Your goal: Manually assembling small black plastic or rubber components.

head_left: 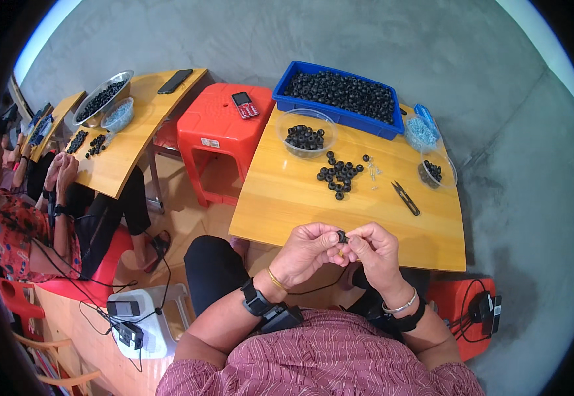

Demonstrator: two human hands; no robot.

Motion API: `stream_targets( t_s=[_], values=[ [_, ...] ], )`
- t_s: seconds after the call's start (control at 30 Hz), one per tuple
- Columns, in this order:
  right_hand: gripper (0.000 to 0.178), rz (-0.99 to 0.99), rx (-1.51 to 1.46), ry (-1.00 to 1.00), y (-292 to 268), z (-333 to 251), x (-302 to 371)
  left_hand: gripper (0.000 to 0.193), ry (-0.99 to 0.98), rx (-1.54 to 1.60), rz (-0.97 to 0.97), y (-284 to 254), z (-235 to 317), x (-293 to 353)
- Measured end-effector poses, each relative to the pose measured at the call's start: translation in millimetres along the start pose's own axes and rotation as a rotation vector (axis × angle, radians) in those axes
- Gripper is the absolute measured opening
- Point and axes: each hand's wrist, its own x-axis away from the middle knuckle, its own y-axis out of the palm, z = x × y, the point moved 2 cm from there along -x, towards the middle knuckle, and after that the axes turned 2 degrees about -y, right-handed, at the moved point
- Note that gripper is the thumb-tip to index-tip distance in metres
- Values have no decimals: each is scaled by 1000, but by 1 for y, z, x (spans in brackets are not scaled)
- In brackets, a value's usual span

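Observation:
Just over the table's near edge, my two hands meet around a small black round piece (pixel 342 236). My left hand (pixel 308 254) pinches it between thumb and fingers. Opposite, my right hand (pixel 377 254) is closed with its fingertips against the piece's other side; whatever tiny thing it may pinch is hidden. Farther up the table lies a loose group of similar black round pieces (pixel 338 175). Several tiny clear pieces (pixel 373 170) are beside that group. A pair of dark thread snips (pixel 406 199) rests to their right.
A blue tray (pixel 392 129) of black pieces spans the table's far side. Clear bowls (pixel 332 140) hold more, and a tub of light-blue bits (pixel 421 135) stands right. A red stool (pixel 211 112) carries a phone (pixel 245 105). Another person (pixel 33 231) sits left at another table (pixel 119 162).

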Motion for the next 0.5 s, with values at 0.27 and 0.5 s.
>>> stream_targets(
  t_s=[0.27, 0.5],
  values=[
    [10, -47, 15, -10, 6, -12, 5, 17, 6, 51, -25, 0, 2, 2],
    [10, -127, -95, 39, 0, -7, 3, 17, -59, 47, -80, 0, 3, 4]
  ],
)
